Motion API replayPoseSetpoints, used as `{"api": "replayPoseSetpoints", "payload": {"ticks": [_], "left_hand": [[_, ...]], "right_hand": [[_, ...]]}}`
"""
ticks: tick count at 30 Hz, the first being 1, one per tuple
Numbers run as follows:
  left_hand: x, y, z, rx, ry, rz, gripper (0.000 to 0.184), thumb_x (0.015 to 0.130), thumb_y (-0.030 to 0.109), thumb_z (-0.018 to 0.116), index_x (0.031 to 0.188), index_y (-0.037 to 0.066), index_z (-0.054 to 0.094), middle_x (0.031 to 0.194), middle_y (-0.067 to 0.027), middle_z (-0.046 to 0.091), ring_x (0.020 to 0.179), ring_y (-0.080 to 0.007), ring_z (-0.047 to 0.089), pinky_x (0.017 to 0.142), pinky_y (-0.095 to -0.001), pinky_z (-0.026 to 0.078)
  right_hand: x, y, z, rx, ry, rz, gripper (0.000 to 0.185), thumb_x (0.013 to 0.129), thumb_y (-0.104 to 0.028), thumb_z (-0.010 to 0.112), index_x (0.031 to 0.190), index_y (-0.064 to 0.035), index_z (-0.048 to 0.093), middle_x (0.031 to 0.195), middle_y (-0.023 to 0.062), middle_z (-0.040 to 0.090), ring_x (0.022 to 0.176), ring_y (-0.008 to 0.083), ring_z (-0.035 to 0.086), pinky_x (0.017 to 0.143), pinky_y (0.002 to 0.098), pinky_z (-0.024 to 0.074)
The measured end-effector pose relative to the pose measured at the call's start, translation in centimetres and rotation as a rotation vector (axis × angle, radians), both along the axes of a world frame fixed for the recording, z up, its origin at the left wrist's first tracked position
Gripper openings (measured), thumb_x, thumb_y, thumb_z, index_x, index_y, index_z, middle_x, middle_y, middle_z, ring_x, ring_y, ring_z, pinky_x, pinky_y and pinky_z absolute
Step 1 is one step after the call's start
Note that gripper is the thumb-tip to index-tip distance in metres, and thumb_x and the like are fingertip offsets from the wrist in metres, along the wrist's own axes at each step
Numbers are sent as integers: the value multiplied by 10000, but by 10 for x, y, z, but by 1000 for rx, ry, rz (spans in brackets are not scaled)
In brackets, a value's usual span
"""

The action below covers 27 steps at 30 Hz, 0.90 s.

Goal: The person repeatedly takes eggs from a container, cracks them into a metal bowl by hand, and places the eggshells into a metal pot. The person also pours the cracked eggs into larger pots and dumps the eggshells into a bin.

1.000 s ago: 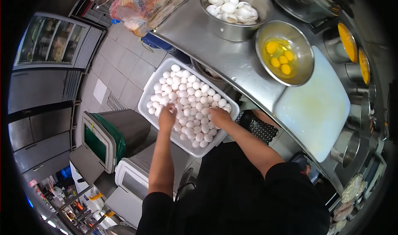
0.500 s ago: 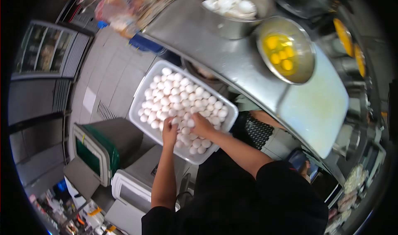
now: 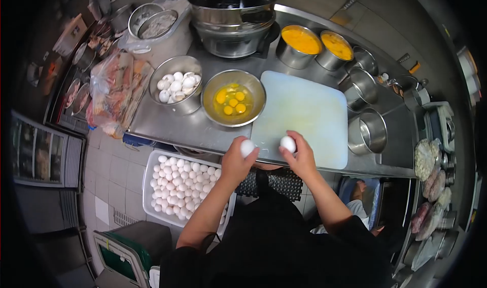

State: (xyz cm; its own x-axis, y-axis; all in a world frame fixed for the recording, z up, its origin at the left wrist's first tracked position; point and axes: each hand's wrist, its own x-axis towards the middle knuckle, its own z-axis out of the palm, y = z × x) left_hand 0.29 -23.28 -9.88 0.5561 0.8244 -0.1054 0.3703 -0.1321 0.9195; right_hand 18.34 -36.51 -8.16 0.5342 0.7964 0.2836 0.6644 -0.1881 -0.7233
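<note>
One long steel desk (image 3: 175, 130) spans the scene from left to right, with a big steel pot (image 3: 231, 42) at its far side. At the near left, lower than the desk's near edge, a white tub (image 3: 147, 186) holds a heap of white eggs (image 3: 177, 186). Right of middle on the desk, a pale cutting board (image 3: 314, 115) lies flat. Just left of it is a steel bowl (image 3: 257, 96), and left again a pot of eggshells (image 3: 187, 105). Two smaller pots (image 3: 293, 59) of yellow liquid stand beyond the board. The left hand (image 3: 237, 161) has its grip closed around one egg (image 3: 247, 148) above the desk's near edge; the right hand (image 3: 304, 158) clasps a second egg (image 3: 287, 145) over the board's near left part, the two eggs apart. Smallest are several yolks (image 3: 241, 107) inside the bowl.
</note>
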Motion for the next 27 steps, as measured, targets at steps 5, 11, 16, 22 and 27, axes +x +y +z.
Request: {"api": "replayPoseSetpoints", "payload": {"ticks": [5,11,16,22,27], "left_hand": [[66,-3,-12,874,74,-162,473,828,340,768,1126,12,603,1107,-179,614,992,-391,606,851,-452,486],[75,7,-35,674,53,-122,389,890,333,715,1133,51,601,991,-122,631,881,-285,625,721,-377,476],[71,55,10,-423,-347,-15,309,1022,336,541,1118,45,580,729,-18,578,575,-100,509,493,-238,377],[61,98,30,-710,-525,-87,372,1043,408,460,1061,54,575,681,-46,553,477,-93,411,433,-242,323],[55,119,28,-574,-408,-124,407,1027,426,480,1115,42,578,705,-65,586,494,-102,460,447,-248,359]], "right_hand": [[28,-5,-30,39,-267,-79,470,858,-223,729,1269,-40,592,1139,179,651,1027,371,602,901,454,478],[31,12,-39,117,-106,-111,459,858,-201,726,1270,-48,593,1133,154,653,995,326,616,886,419,489],[36,74,-5,28,790,164,412,886,-160,698,1274,-62,601,1041,30,649,896,136,632,772,284,521],[32,150,10,-10,407,389,390,874,-186,694,1251,-95,658,1001,71,706,852,168,670,802,301,537],[35,172,17,-101,261,387,415,814,-231,692,1223,-159,696,1149,122,676,1037,293,669,900,378,526]]}}
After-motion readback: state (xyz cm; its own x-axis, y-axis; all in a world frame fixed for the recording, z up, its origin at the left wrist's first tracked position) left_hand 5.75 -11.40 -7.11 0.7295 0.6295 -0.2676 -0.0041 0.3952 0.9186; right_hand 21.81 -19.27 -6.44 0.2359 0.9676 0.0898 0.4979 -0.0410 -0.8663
